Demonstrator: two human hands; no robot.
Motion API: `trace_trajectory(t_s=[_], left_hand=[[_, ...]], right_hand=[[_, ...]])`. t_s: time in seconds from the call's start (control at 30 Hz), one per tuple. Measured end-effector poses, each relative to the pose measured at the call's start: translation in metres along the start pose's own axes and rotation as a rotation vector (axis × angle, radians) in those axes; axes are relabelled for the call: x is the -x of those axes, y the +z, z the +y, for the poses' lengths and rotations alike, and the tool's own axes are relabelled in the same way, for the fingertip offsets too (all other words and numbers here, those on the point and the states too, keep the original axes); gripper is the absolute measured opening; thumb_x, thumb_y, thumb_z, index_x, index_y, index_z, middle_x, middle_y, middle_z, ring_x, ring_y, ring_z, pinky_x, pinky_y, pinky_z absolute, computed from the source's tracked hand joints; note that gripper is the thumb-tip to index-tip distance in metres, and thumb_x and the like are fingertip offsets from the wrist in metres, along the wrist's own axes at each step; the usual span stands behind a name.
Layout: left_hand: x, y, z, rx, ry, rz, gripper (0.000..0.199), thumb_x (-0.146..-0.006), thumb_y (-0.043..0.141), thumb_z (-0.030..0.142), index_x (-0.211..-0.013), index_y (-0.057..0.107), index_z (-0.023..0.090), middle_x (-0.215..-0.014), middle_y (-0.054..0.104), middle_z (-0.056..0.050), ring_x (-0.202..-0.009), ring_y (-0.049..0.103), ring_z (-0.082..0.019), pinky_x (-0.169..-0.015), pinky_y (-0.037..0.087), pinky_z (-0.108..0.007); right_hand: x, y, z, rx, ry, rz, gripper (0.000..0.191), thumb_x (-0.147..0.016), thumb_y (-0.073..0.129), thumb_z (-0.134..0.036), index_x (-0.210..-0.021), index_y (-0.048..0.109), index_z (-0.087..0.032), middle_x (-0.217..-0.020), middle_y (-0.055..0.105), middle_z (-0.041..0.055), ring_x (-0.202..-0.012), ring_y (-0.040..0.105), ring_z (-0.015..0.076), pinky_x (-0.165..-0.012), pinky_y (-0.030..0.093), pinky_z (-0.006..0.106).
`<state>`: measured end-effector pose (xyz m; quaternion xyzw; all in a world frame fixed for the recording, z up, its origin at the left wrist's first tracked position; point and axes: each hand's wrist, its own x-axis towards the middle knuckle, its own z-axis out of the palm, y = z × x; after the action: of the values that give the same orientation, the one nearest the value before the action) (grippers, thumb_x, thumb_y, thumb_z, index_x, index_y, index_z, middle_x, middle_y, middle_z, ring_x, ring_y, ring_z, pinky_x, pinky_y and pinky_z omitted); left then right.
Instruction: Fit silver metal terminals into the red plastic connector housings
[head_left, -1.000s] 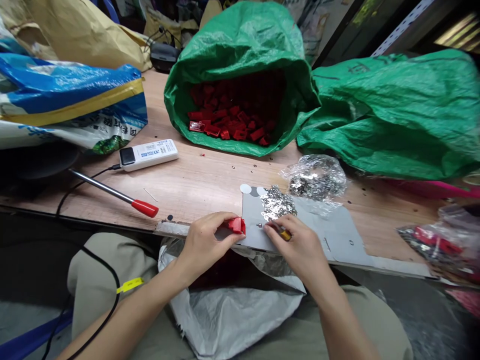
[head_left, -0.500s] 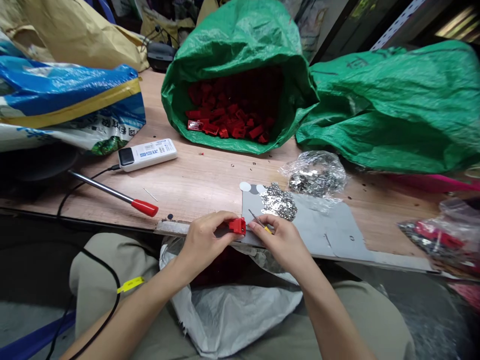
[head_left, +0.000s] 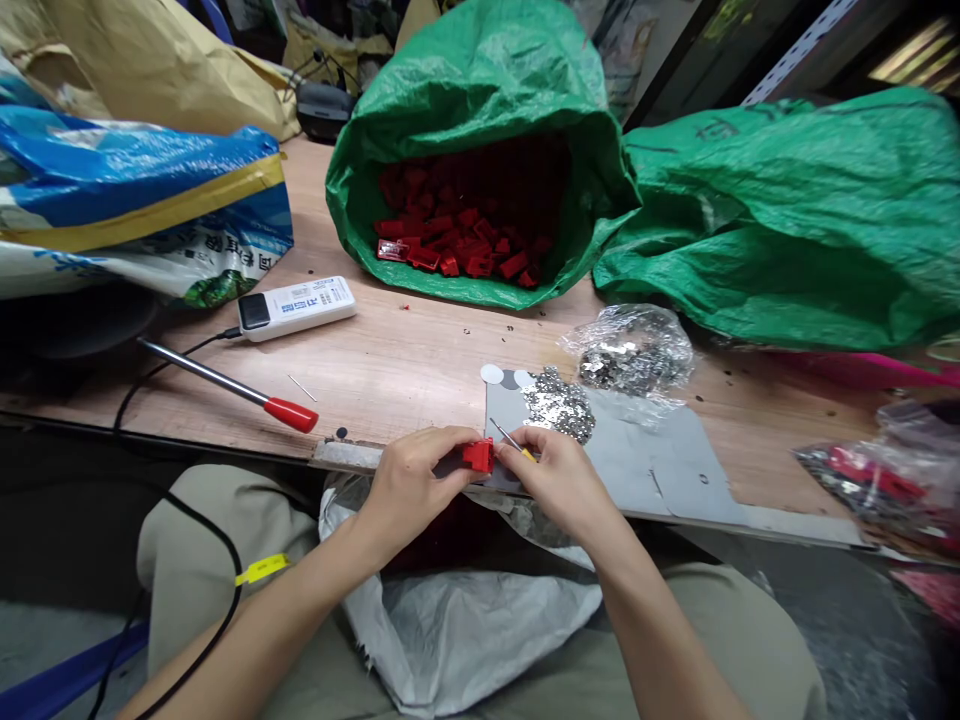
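Observation:
At the table's front edge, my left hand [head_left: 411, 487] pinches a small red plastic part [head_left: 478, 456] between thumb and fingers. Close beside it on the right, my right hand [head_left: 559, 475] is closed on a thin screwdriver [head_left: 510, 438] with a metal shaft and a yellow handle. The shaft points up and left, past the red part's right side. Fingertips of my right hand are at the red part; whether they hold a small piece is too small to tell. Just behind my right hand, a pile of small metal pieces [head_left: 559, 405] lies on a grey sheet [head_left: 637, 455].
Behind stands an open green sack [head_left: 480, 60] of red parts, with another green sack [head_left: 795, 210] to its right. A clear bag [head_left: 637, 350] holds metal pieces. Leftward are a white device [head_left: 298, 308] and a red-handled rod [head_left: 232, 382]. A white sack [head_left: 480, 635] hangs below my hands.
The screwdriver's shaft has tilted further left in my right hand, and less of its yellow handle shows. The red part has turned slightly in my left hand.

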<state>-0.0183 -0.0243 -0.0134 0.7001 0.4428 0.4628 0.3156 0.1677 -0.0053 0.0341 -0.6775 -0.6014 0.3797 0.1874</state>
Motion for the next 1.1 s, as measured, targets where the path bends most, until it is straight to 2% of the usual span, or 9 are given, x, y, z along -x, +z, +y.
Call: trace_trajectory(t_s=[0.23, 0.4, 0.53, 0.63, 0.73, 0.8, 0.87, 1.1], left_hand=[[-0.001, 0.002, 0.0, -0.025, 0.03, 0.021, 0.027, -0.083, 0.076, 0.015, -0.109, 0.071, 0.023, -0.106, 0.079, -0.002, -0.094, 0.075, -0.019, -0.084, 0.058, -0.03], [0.0, 0.002, 0.002, -0.023, 0.015, 0.022, 0.026, -0.082, 0.076, 0.016, -0.107, 0.071, 0.023, -0.105, 0.079, -0.002, -0.094, 0.075, -0.019, -0.084, 0.058, -0.029], [0.001, 0.0, 0.002, -0.033, 0.0, 0.0, 0.026, -0.083, 0.075, 0.015, -0.108, 0.071, 0.023, -0.105, 0.079, -0.001, -0.094, 0.075, -0.019, -0.084, 0.057, -0.028], [0.0, 0.0, 0.0, -0.048, -0.001, -0.017, 0.027, -0.084, 0.074, 0.014, -0.11, 0.07, 0.022, -0.107, 0.078, -0.001, -0.095, 0.074, -0.018, -0.085, 0.056, -0.028], [-0.001, -0.001, 0.0, -0.061, 0.006, -0.05, 0.025, -0.086, 0.073, 0.016, -0.111, 0.069, 0.021, -0.109, 0.078, -0.003, -0.096, 0.073, -0.019, -0.086, 0.055, -0.029], [-0.003, -0.002, 0.0, -0.072, 0.003, -0.077, 0.025, -0.087, 0.072, 0.018, -0.112, 0.069, 0.02, -0.109, 0.077, -0.004, -0.096, 0.073, -0.02, -0.086, 0.054, -0.029], [-0.006, -0.003, 0.001, -0.087, -0.005, -0.102, 0.026, -0.088, 0.073, 0.019, -0.113, 0.069, 0.02, -0.108, 0.077, -0.004, -0.095, 0.072, -0.019, -0.085, 0.053, -0.029], [-0.016, -0.008, 0.005, -0.121, -0.015, -0.17, 0.022, -0.089, 0.072, 0.024, -0.111, 0.07, 0.021, -0.101, 0.076, -0.002, -0.087, 0.069, -0.016, -0.077, 0.051, -0.026]], right_hand=[[-0.001, 0.001, 0.01, -0.124, -0.043, -0.029, 0.037, -0.085, 0.059, -0.052, -0.075, 0.069, -0.017, -0.065, 0.06, 0.0023, -0.059, 0.049, 0.0169, -0.051, 0.036, 0.026], [0.001, 0.003, 0.012, -0.169, -0.049, -0.033, 0.032, -0.083, 0.063, -0.047, -0.079, 0.071, -0.017, -0.074, 0.067, 0.0047, -0.069, 0.059, 0.0203, -0.06, 0.045, 0.028], [0.002, 0.0, 0.015, -0.265, -0.08, -0.065, 0.033, -0.085, 0.066, -0.046, -0.099, 0.072, -0.017, -0.088, 0.071, 0.0071, -0.078, 0.065, 0.022, -0.064, 0.05, 0.029], [0.003, -0.012, 0.021, -0.281, -0.128, -0.09, 0.037, -0.092, 0.061, -0.05, -0.111, 0.066, -0.018, -0.085, 0.067, 0.0042, -0.061, 0.059, 0.0157, -0.051, 0.044, 0.025], [0.005, -0.029, 0.026, -0.212, -0.148, -0.214, 0.03, -0.094, 0.061, -0.047, -0.103, 0.065, -0.018, -0.072, 0.061, -0.0008, -0.044, 0.046, 0.0097, -0.041, 0.033, 0.022], [0.006, -0.036, 0.026, -0.176, -0.14, -0.303, 0.027, -0.093, 0.063, -0.045, -0.095, 0.067, -0.018, -0.064, 0.057, -0.0026, -0.041, 0.044, 0.0094, -0.039, 0.031, 0.022], [0.007, -0.039, 0.026, -0.173, -0.142, -0.327, 0.026, -0.093, 0.063, -0.042, -0.09, 0.07, -0.017, -0.06, 0.056, -0.0025, -0.041, 0.044, 0.0098, -0.038, 0.03, 0.022], [0.002, -0.035, 0.027, -0.128, -0.257, -0.3, 0.019, -0.094, 0.062, -0.032, -0.092, 0.074, -0.017, -0.079, 0.07, 0.0018, -0.047, 0.054, 0.0105, -0.045, 0.039, 0.023]])
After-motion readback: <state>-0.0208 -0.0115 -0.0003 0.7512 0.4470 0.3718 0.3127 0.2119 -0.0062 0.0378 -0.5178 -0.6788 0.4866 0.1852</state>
